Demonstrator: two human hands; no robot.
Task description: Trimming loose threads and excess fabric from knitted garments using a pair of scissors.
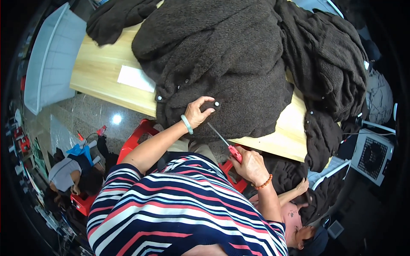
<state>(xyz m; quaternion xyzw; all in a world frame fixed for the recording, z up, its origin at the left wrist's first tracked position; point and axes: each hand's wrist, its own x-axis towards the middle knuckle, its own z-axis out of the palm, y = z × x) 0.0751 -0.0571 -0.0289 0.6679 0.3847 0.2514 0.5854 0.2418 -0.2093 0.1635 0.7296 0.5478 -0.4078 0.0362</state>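
Note:
A dark brown knit cardigan (239, 81) is spread over the table and hangs over its near edge. Small shiny buttons dot its front; one button (217, 103) lies just beside the thumb and index fingertips of my left hand (198, 112). Those fingers curl around a fold of the knit next to it. In my right hand (252, 166), near the table edge, is a red-handled tool (234, 152) with a slim metal blade. Its tip points up and left toward my left hand, apart from the button. My right fingers wrap its handle and partly hide it.
More brown knit garments (329, 64) lie at the right, and another (121, 19) at the far left. A white paper (136, 78) rests on the wooden table (102, 64). Left stands a translucent bin (55, 59). A co-worker's hand (302, 186) touches dark knit at lower right.

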